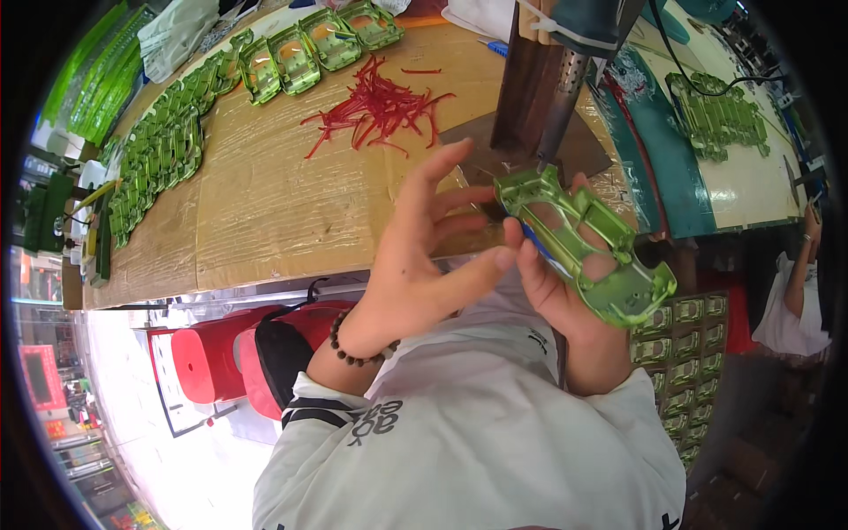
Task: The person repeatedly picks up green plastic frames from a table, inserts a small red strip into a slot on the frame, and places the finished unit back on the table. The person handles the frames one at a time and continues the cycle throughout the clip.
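Observation:
A translucent green plastic toy car body shell (618,287) with window cut-outs is held tilted in front of me. My right hand (565,305) grips it from below along its near left side. A strip of blue shows along that edge. My left hand (420,269) is just left of the shell with thumb and fingers spread, holding nothing; its index finger points up. Close above the shell's far end is the tip of a metal nozzle (558,110) on an upright stand. I cannot tell whether the tip touches it.
Red plastic strips (380,110) lie heaped on the cardboard-covered table (265,199). Rows of similar green shells (159,159) line its left and far edges. More green shells (720,115) lie at right; others fill a tray (689,362) below. Red stools (208,358) stand under the table.

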### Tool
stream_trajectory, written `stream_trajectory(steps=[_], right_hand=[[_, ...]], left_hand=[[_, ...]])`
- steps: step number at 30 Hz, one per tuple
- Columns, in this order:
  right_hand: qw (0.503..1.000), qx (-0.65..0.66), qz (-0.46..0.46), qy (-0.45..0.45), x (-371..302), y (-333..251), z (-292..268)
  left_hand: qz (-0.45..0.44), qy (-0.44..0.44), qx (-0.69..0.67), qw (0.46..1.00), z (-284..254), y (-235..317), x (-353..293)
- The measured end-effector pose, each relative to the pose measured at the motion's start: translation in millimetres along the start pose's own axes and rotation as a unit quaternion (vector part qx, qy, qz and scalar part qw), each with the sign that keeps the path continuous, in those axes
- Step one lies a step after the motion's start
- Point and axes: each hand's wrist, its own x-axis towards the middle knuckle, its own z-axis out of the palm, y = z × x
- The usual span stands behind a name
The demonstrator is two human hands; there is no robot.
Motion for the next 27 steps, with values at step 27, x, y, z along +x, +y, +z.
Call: stream_trajectory(steps=[27], right_hand=[[0.989,-0.016,0.150,-0.002,16.8,-23.7,10.5]], left_hand=[[0.152,-0.044,0.025,0.987,-13.0,-27.3,7.8]])
